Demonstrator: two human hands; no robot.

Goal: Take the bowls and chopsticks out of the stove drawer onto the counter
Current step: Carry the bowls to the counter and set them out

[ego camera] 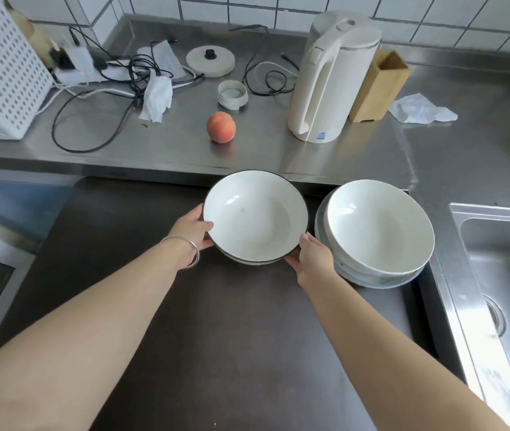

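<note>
Two lots of bowls here: a dark-rimmed white bowl [255, 213] with what looks like a second one under it, and just to its right a stack of bowls [378, 234], maybe three, hard to count from the edges. Left hand [193, 231] grips the dark-rimmed bowl's left rim, thumb over the edge; right hand [312, 259] curls round its near-right side, fingers hidden underneath. Both lots sit over the dark stovetop [216, 321], near the steel counter [160, 144]. One peach [221, 127], one kettle [331, 79] further back.

No legible text is seen; a small blue label [321, 136] low on the white kettle [331, 79], right of centre, is too blurred to be read.
</note>
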